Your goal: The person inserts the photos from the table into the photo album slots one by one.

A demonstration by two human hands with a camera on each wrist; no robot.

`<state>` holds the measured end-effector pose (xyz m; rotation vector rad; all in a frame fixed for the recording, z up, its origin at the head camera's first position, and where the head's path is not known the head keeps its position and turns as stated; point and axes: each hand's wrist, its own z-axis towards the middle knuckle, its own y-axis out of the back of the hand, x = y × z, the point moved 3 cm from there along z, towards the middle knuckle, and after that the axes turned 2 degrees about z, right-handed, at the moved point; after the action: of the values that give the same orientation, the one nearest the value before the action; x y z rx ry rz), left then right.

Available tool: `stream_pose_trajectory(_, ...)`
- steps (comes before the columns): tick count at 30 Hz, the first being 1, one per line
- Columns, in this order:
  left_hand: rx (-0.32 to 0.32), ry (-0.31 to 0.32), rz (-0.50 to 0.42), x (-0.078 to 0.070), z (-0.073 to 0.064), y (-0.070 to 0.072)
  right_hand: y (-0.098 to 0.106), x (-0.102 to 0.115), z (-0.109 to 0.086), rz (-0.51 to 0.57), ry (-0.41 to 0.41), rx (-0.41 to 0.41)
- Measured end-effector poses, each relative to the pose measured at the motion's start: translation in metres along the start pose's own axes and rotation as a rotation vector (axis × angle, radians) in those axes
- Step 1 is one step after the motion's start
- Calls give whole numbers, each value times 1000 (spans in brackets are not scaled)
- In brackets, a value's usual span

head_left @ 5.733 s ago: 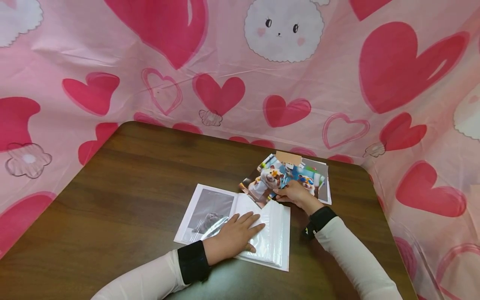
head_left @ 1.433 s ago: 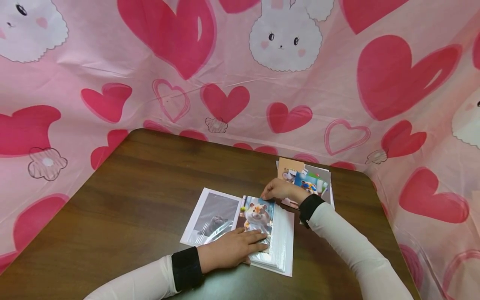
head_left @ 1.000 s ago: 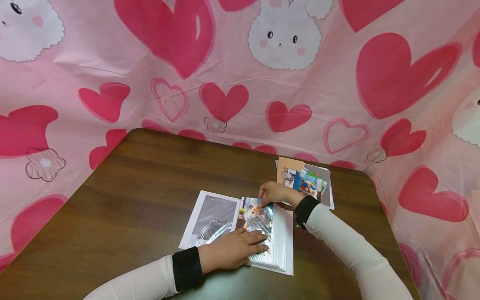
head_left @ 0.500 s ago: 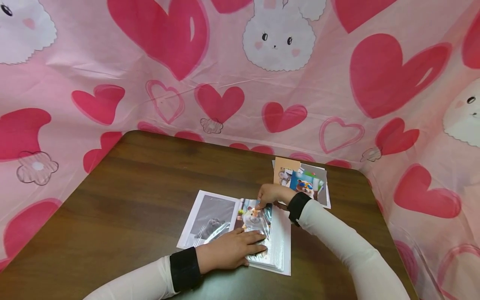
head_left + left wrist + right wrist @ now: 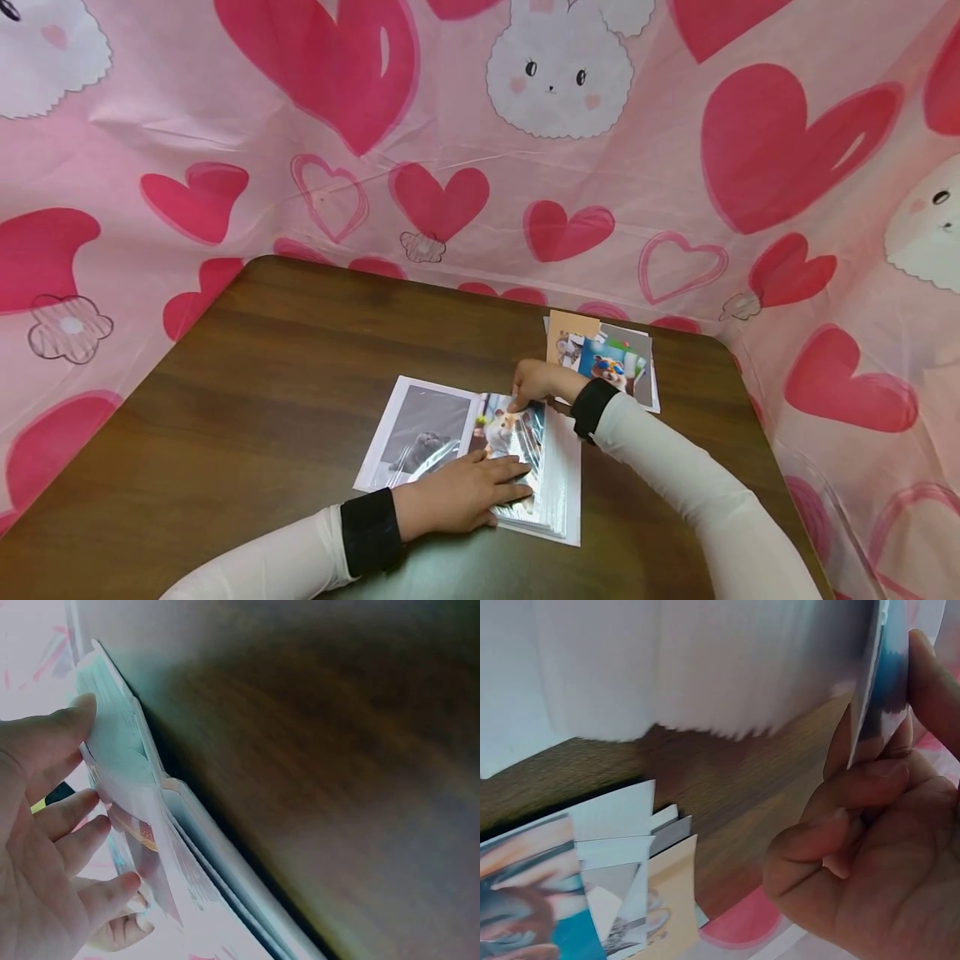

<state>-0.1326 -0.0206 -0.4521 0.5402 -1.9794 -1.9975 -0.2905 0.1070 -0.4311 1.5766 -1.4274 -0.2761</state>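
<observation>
A photo album (image 5: 572, 500) lies spread on the table, with clear sleeves on its right side. My left hand (image 5: 453, 493) rests on the right-hand page, fingers extended over the lower part of a hamster photo (image 5: 497, 429). Shiny sleeve film covers much of that photo. At its top edge, my right hand (image 5: 542, 381) pinches the photo; the right wrist view shows the photo (image 5: 889, 682) between thumb and fingers. A grey animal picture (image 5: 431, 417) fills the left page. In the left wrist view, my left hand (image 5: 45, 847) lies against the page edges.
Behind the right hand, a loose pile of photos (image 5: 611, 367) lies near the table's back right corner, topped by a hamster in blue sunglasses. An orange card (image 5: 572, 325) sticks out of it. A pink heart-patterned cloth (image 5: 450, 100) hangs around the wooden table (image 5: 322, 333).
My right hand has taken the hamster photo from the pile and brought it onto the right page. Lately the photo sits slightly lower under the film. My left hand stays on the page.
</observation>
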Motion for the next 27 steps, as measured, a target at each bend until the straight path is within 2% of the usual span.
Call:
stream_pose_trajectory(6,-2,9,4,1,0,-1,0,7,3,-30,-21,33)
stream_pose_trajectory(10,-13,20,-29,1,0,1,0,9,4,-21,-37,63)
stream_pose_trajectory(13,-31,32,-61,1,0,1,0,8,3,-19,-13,71)
stream_pose_trajectory(16,-61,46,-95,3,-1,2,3,-1,0,39,49,48)
stream_pose_trajectory(19,-93,52,-123,4,-2,5,11,-24,-6,175,52,-26)
stream_pose_trajectory(21,-106,60,-127,5,-2,7,19,-47,-12,252,21,-100)
stream_pose_trajectory(22,-109,65,-129,5,-2,7,23,-62,-15,255,-8,-154)
stream_pose_trajectory(24,-100,85,-119,4,-2,9,30,-92,-21,203,-69,-271)
stream_pose_trajectory(27,-106,115,-58,1,-2,11,33,-133,-33,40,-216,-400)
